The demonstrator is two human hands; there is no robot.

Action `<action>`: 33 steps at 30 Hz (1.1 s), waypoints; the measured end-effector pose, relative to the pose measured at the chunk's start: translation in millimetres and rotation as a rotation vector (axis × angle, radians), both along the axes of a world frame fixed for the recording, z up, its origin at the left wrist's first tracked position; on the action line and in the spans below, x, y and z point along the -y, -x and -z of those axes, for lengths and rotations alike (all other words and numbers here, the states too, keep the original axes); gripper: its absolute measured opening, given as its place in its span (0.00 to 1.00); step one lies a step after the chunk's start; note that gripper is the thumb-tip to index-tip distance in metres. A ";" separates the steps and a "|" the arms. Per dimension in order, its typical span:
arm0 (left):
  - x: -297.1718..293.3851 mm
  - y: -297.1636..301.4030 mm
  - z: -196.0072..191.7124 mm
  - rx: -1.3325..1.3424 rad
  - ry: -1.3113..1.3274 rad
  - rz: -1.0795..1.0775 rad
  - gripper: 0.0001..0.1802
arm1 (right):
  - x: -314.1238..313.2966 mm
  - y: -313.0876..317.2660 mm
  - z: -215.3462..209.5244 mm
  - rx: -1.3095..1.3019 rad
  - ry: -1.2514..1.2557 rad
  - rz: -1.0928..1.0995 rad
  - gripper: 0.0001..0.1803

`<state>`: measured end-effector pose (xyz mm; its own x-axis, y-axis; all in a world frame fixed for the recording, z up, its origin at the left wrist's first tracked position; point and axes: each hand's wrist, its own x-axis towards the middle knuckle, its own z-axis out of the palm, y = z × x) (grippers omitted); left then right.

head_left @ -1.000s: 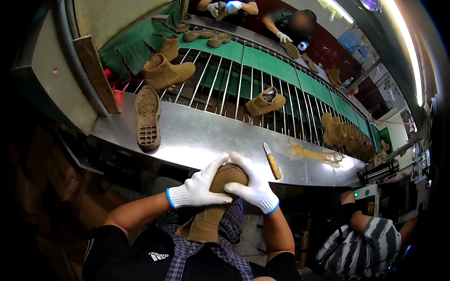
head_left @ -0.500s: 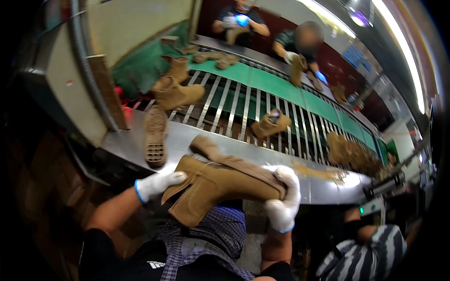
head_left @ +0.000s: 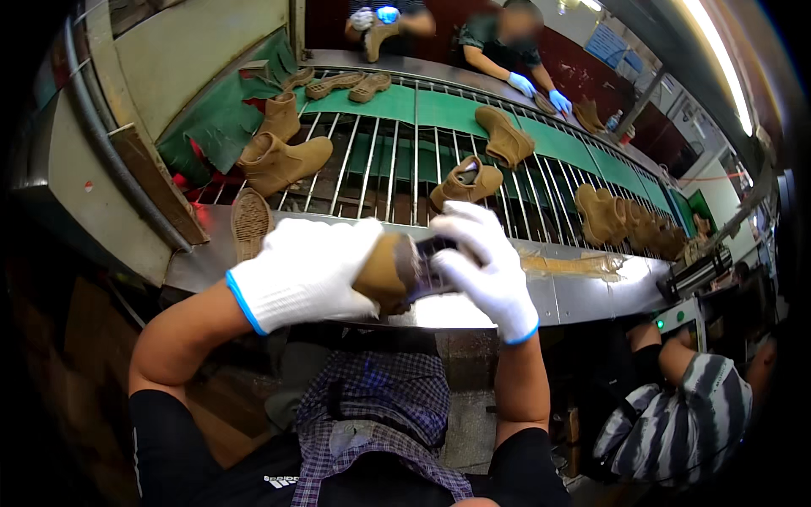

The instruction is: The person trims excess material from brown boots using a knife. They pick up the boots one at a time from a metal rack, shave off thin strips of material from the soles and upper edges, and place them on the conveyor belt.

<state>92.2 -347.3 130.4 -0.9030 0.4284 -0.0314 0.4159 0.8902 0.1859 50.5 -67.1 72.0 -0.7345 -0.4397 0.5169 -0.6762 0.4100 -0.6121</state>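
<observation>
White-gloved left hand (head_left: 317, 269) wraps its fingers around a tan boot (head_left: 382, 277) above the near edge of a metal table (head_left: 583, 300); the right hand (head_left: 490, 269) curls by its dark end, grip unclear; a one-handed hold could let it twist and drop

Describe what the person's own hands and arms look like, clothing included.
The left hand and right hand wear matching white knit gloves, each edged at the wrist with a bright blue band. The fingers are fully covered. The forearms are bare up to short black sleeves.
</observation>
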 end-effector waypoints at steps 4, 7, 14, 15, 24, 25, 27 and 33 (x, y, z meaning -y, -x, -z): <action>13.8 15.8 4.6 0.021 -0.055 -0.044 0.45 | -35.6 25.0 99.8 0.296 0.286 0.164 0.23; 21.7 12.6 8.3 -0.002 -0.072 0.003 0.45 | -17.5 44.0 133.2 0.426 0.454 0.214 0.21; 22.7 -2.8 17.7 -0.079 -0.092 0.045 0.47 | 3.0 76.5 191.1 0.939 1.007 -0.097 0.26; 23.8 -1.5 16.0 -0.059 -0.074 0.039 0.47 | 0.4 80.6 182.0 0.809 0.826 -0.050 0.28; 14.8 7.2 -11.4 0.126 -0.033 0.075 0.47 | 15.0 43.9 46.4 0.512 0.326 -0.489 0.51; 13.6 7.5 -15.5 0.159 -0.031 0.072 0.47 | 22.6 40.6 47.0 0.520 0.385 -0.516 0.54; 14.2 7.2 -17.6 0.180 -0.027 0.077 0.48 | 29.5 32.2 48.0 0.437 0.437 -0.555 0.65; 18.0 9.5 -17.8 0.213 0.010 0.083 0.48 | 64.6 30.1 82.9 0.358 0.932 -0.613 0.37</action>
